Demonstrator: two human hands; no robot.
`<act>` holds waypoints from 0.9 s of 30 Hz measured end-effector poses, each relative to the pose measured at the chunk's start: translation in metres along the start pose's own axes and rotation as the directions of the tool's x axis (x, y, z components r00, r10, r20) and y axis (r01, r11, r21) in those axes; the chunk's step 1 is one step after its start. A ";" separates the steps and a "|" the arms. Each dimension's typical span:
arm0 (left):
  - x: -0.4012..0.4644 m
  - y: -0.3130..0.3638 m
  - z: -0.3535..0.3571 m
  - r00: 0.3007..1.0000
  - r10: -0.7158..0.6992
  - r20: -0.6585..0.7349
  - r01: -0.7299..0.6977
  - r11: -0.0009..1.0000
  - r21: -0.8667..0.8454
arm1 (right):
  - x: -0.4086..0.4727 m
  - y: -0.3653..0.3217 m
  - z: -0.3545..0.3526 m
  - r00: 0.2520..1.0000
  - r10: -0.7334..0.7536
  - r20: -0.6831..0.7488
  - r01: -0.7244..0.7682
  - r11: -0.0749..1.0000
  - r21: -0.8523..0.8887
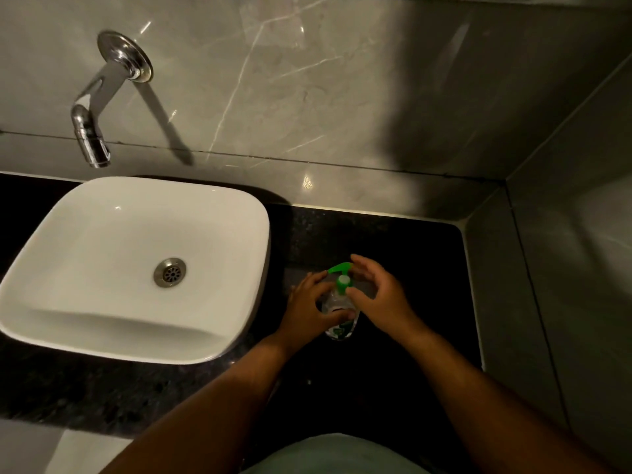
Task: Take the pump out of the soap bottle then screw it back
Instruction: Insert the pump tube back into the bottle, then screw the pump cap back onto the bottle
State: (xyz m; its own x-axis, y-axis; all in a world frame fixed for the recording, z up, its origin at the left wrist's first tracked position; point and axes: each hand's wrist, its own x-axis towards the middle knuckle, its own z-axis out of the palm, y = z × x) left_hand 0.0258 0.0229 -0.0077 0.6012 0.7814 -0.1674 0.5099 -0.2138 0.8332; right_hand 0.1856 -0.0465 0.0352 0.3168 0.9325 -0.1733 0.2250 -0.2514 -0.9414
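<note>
A bathroom: a white basin (136, 268) sits at nine o'clock on a dark stone counter (393, 241), a chrome wall tap (99, 107) at eleven, grey marble tiles (307, 80) behind.

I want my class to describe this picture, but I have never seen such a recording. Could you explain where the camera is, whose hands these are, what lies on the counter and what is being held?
There is no machine here. A person wears one wide-angle camera on the head, looking down at their own bare hands. On the dark speckled stone counter stands a white square ceramic basin under a chrome wall tap. Beside the basin stands a clear plastic soap bottle with a green pump on its neck. The left hand wraps around the bottle's body, steadying it. The right hand curls around the pump, its thumb at the green collar. Whether the pump is being loosened or tightened cannot be told from one picture.
</note>
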 end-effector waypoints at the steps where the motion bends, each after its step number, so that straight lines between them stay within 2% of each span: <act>1: -0.001 0.000 0.000 1.000 0.005 0.004 -0.005 1.000 0.002 | -0.001 0.000 -0.001 1.000 0.011 0.008 -0.011 0.998 0.055; 3: -0.002 0.000 0.000 1.000 0.007 0.004 -0.007 1.000 0.015 | -0.001 0.000 0.001 0.999 0.034 -0.029 -0.032 0.996 0.080; 6: -0.005 0.002 0.000 0.999 -0.031 -0.016 0.032 0.999 0.026 | 0.000 0.001 0.003 0.993 0.051 -0.104 -0.051 0.999 0.003; 10: -0.005 0.003 0.000 0.999 -0.031 -0.027 0.032 0.999 0.038 | 0.000 0.005 0.003 0.997 0.074 0.025 -0.077 0.989 0.129; 12: -0.005 0.003 0.001 1.000 -0.019 -0.011 0.019 0.998 0.058 | 0.001 0.005 0.004 0.997 0.073 -0.009 -0.072 0.988 0.140; 15: -0.006 0.003 0.003 1.000 -0.015 0.002 0.015 0.999 0.044 | 0.003 0.004 0.005 0.995 0.047 -0.085 -0.042 0.997 0.060; 19: -0.006 0.001 0.003 0.999 -0.027 -0.020 0.028 0.998 0.056 | 0.003 0.007 0.001 0.997 0.065 0.048 -0.071 0.988 0.135; 21: -0.005 0.002 0.001 1.000 -0.024 -0.012 0.025 0.996 0.083 | 0.002 0.007 0.001 0.997 0.069 0.014 -0.071 0.985 0.158; 24: -0.007 0.005 0.002 1.000 -0.011 -0.004 0.012 0.998 0.068 | 0.002 0.002 0.004 0.996 0.061 -0.063 -0.056 0.995 0.078; 27: -0.008 0.006 0.004 0.999 -0.034 -0.029 0.035 0.999 0.025 | 0.002 0.004 0.005 0.998 0.067 0.011 -0.068 0.990 0.123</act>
State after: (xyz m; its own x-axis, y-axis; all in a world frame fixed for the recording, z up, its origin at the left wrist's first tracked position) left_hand 0.0264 0.0131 -0.0034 0.5653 0.8049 -0.1802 0.5455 -0.2010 0.8136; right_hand 0.1826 -0.0446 0.0300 0.3210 0.9164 -0.2393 0.0882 -0.2805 -0.9558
